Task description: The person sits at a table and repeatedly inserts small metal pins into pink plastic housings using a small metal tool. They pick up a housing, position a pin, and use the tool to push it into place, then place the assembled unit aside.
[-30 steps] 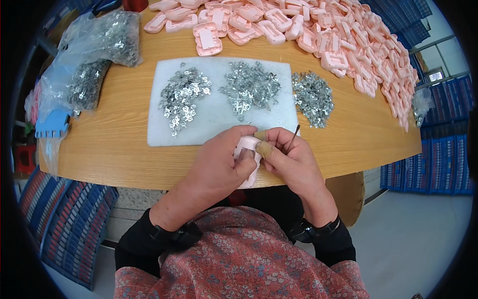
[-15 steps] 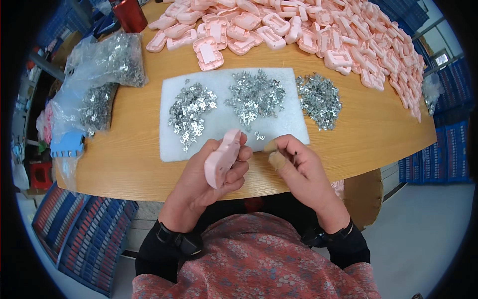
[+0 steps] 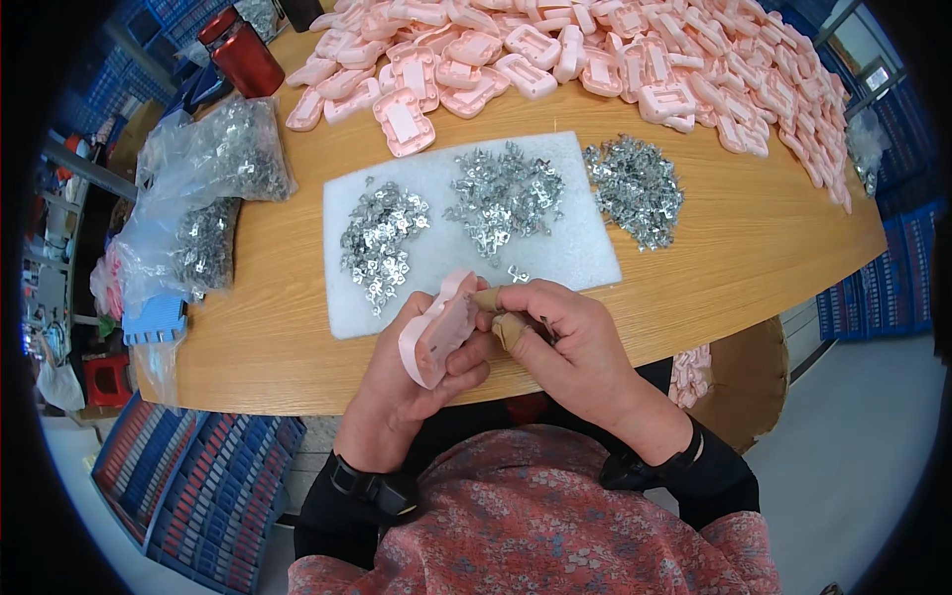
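Observation:
Upright on its edge, a pale pink plastic shell (image 3: 428,337) is gripped in my left hand (image 3: 397,382), its fingers wrapped round the right side. My right hand (image 3: 570,347) has tan covers on thumb and index finger; their tips are closed together at the shell's inner face. A small dark metal piece (image 3: 547,327) shows among its fingers; whatever sits at the fingertips is hidden. Beyond the hands lies a white foam mat (image 3: 436,253) bearing a left heap of small metal clips (image 3: 385,238) and a middle heap of metal pieces (image 3: 506,198). One loose clip (image 3: 518,273) lies near my right index finger.
Another metal heap (image 3: 635,188) lies on the wooden table (image 3: 734,238), right of the mat. Many pink shells (image 3: 595,69) cover the far side. Plastic bags of metal parts (image 3: 213,198), a blue plastic piece (image 3: 156,322) and a red canister (image 3: 243,59) stand left. A cardboard box (image 3: 744,387) is below right.
My right hand has moved left, its covered fingertips now at the shell. The left hand still holds the shell, and the whole view has shifted slightly.

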A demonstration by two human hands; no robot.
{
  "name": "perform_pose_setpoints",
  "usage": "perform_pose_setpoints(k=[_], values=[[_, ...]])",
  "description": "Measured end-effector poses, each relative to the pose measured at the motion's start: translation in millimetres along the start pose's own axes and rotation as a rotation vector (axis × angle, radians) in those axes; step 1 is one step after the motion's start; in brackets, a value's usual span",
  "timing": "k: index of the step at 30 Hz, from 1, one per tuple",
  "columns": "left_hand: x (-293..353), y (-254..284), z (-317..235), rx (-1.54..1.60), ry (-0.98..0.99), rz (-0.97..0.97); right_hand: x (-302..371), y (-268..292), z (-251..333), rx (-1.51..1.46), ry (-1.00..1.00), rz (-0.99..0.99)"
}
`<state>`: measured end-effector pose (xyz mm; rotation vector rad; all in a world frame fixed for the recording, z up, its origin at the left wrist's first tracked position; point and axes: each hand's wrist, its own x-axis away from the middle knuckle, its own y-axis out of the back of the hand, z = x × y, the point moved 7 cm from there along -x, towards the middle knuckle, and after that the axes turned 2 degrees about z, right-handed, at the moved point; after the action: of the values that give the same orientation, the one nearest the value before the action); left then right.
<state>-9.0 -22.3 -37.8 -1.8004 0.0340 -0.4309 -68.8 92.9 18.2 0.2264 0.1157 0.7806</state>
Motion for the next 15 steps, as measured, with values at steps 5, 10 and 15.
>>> perform_pose_setpoints(k=[5, 10, 15], values=[[0, 3, 3, -0.004, 0.018, -0.059, 0, 1, -1, 0.019, 0.008, 0.000], [4, 1, 5, -0.095, 0.058, -0.116, -4, 7, -2, -0.085, -0.111, -0.056], [5, -8, 12, -0.207, 0.156, -0.033, -12, 12, -8, -0.063, -0.132, 0.046]])
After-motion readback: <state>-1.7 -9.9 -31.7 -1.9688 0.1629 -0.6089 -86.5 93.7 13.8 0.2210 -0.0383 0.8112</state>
